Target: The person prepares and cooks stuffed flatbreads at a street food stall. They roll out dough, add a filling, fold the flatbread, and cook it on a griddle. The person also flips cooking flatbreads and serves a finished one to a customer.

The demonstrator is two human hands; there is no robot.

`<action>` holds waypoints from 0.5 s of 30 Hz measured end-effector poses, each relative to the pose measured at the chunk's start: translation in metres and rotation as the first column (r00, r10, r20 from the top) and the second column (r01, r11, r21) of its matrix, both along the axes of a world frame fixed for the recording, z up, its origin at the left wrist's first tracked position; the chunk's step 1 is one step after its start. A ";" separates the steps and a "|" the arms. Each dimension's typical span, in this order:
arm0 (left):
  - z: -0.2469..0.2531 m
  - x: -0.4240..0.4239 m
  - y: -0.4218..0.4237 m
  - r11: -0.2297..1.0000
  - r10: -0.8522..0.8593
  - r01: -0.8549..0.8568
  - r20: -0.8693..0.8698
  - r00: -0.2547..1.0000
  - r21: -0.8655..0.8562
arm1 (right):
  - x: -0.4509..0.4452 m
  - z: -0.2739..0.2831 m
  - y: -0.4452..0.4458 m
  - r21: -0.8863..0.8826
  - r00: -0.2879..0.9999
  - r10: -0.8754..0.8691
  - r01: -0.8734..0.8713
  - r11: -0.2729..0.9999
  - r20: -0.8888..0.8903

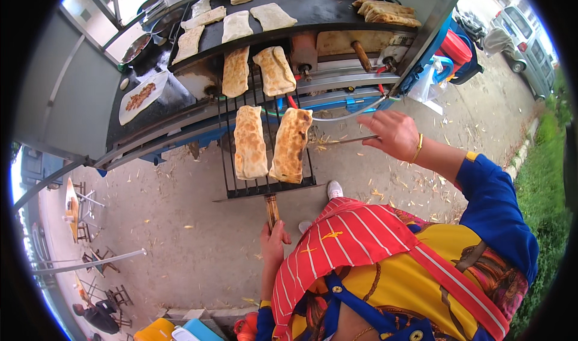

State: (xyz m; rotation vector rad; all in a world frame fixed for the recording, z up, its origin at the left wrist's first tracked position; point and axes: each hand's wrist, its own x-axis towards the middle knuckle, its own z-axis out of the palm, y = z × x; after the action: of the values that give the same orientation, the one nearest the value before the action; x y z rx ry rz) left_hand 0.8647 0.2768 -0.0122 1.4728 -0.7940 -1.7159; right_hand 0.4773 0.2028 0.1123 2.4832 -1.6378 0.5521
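My left hand (274, 242) grips the wooden handle (272, 211) of a black metal grill rack (228, 160), drawn partly out from beneath the griddle. Several browned, filled flatbreads lie on its bars; the near right one (292, 146) has dark spots, the near left one (250, 142) is paler. To the right of the rack, my right hand (393, 133) holds a thin metal tool (350, 139) whose tip points at the rack. Above, the flat griddle (311, 2) carries pale flatbreads (273, 17) and browned rolled ones (388, 12) at its right end.
At left, a dough sheet (143, 98) with meat filling lies on a dark worktop (180, 88), near a pan (137, 49). A wooden-handled drawer (361, 56) is under the griddle. Hoses cross below. A red bucket (454, 47) stands right; folding tables and a seated person are far left.
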 end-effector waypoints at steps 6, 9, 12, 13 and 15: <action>-0.001 -0.001 -0.001 1.000 -0.022 0.021 0.056 0.998 0.022 | 0.008 -0.018 -0.039 0.819 0.215 -0.794 -0.241 0.521 0.568; 0.003 0.000 -0.001 0.999 -0.037 0.036 0.101 0.994 0.014 | 0.026 -0.036 -0.068 0.779 0.150 -0.811 -0.420 0.465 0.565; 0.004 -0.001 -0.002 0.999 -0.036 0.034 0.115 0.993 0.020 | 0.049 -0.047 -0.096 0.793 0.116 -0.830 -0.392 0.467 0.546; 0.005 -0.003 -0.002 0.999 -0.028 0.025 0.116 0.993 0.025 | 0.058 -0.054 -0.106 0.771 0.050 -0.821 -0.381 0.511 0.569; 0.008 -0.004 0.000 0.999 -0.021 0.016 0.134 0.991 0.039 | 0.079 -0.068 -0.124 0.723 -0.070 -0.788 -0.356 0.593 0.612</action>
State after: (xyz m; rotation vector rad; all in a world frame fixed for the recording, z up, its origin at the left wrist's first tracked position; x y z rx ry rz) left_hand 0.8604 0.2768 -0.0044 1.6248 -0.8521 -1.6670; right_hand 0.5559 0.0793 0.0446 1.4132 -3.4069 2.6557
